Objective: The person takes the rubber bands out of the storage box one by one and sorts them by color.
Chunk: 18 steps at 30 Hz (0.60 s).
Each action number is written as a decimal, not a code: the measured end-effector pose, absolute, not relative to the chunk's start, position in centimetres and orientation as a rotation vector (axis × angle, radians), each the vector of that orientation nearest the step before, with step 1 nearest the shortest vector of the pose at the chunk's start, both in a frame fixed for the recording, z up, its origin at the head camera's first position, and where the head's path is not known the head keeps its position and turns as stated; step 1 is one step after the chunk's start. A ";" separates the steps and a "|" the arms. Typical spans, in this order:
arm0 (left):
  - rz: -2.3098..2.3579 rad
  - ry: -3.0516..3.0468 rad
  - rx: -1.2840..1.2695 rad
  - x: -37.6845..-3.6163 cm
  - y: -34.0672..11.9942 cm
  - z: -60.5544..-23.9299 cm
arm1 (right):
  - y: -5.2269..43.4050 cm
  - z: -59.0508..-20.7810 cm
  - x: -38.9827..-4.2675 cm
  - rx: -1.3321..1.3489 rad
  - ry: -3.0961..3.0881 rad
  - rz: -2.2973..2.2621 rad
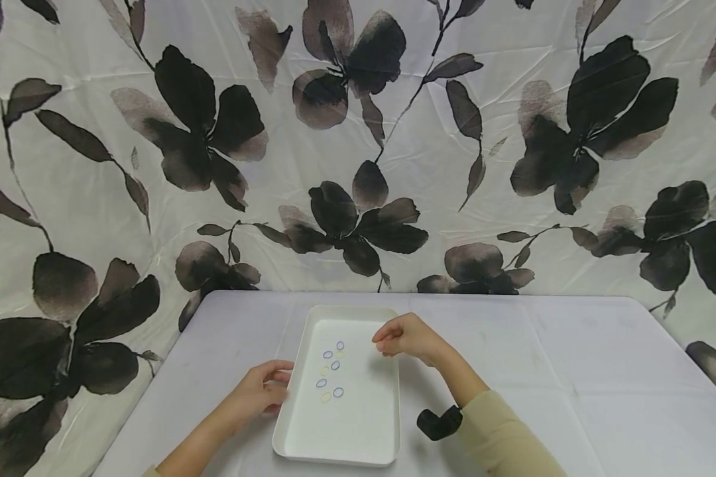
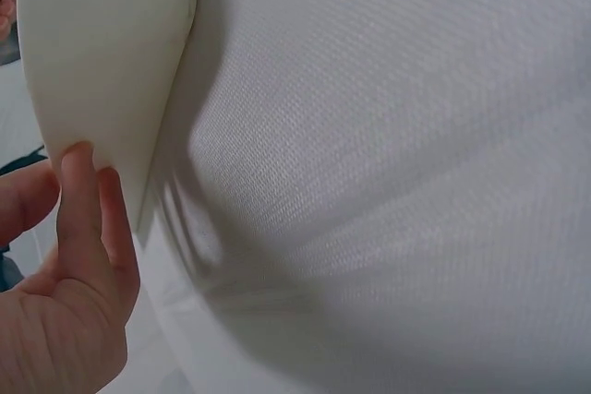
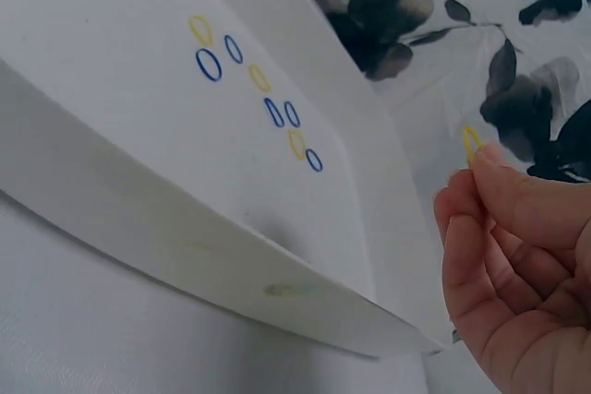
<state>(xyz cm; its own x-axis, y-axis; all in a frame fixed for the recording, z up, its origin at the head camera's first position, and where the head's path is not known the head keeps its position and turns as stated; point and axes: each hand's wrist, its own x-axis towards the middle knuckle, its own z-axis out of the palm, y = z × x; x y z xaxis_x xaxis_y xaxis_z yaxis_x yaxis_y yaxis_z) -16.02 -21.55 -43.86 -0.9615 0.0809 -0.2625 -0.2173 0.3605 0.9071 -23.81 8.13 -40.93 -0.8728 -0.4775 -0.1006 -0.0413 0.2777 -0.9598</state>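
Note:
My right hand [image 1: 408, 339] pinches a small yellow rubber band [image 3: 472, 143] between thumb and fingertips, above the tray's far right side. A shallow white rectangular tray [image 1: 339, 434] lies on the table. Inside it, several blue rubber bands [image 3: 274, 113] and 3 yellow rubber bands [image 3: 296, 144] lie scattered in a loose column left of the middle. At the tray's left side, my left hand [image 1: 256, 394] holds the edge. In the left wrist view its bent fingers [image 2: 81, 214] press on the outer wall, the thumb beside the rim.
A white cloth [image 1: 513, 371] covers the table. Behind it hangs a white curtain [image 1: 453, 232] printed with dark flowers. A black device [image 1: 438, 424] sits at my right wrist, beside the tray's right wall.

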 end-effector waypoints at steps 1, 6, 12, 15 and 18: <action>1.635 2.363 -0.119 -16.1 -21.6 -43.8 | 8.4 -40.9 -23.9 -0.466 2.181 -1.631; 1.620 2.353 -0.120 -16.4 -21.7 -43.8 | 9.4 -40.9 -24.0 -0.442 2.168 -1.661; 1.628 2.335 -0.114 -16.1 -22.0 -43.9 | 10.5 -41.3 -24.0 -0.404 2.184 -1.676; 1.634 2.327 -0.110 -16.2 -22.1 -43.9 | 11.1 -41.5 -24.0 -0.391 2.205 -1.676; 1.641 2.318 -0.098 -16.3 -22.2 -44.1 | 11.7 -41.8 -24.0 -0.380 2.221 -1.677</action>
<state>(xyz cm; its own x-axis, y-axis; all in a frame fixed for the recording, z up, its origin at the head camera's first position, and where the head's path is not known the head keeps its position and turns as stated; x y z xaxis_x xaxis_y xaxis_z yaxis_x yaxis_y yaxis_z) -16.26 -22.17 -44.07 -0.9529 0.1157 -0.2804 -0.2260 0.3457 0.9107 -23.97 11.74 -41.79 -0.9094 -0.4033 -0.1014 -0.0130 0.2712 -0.9624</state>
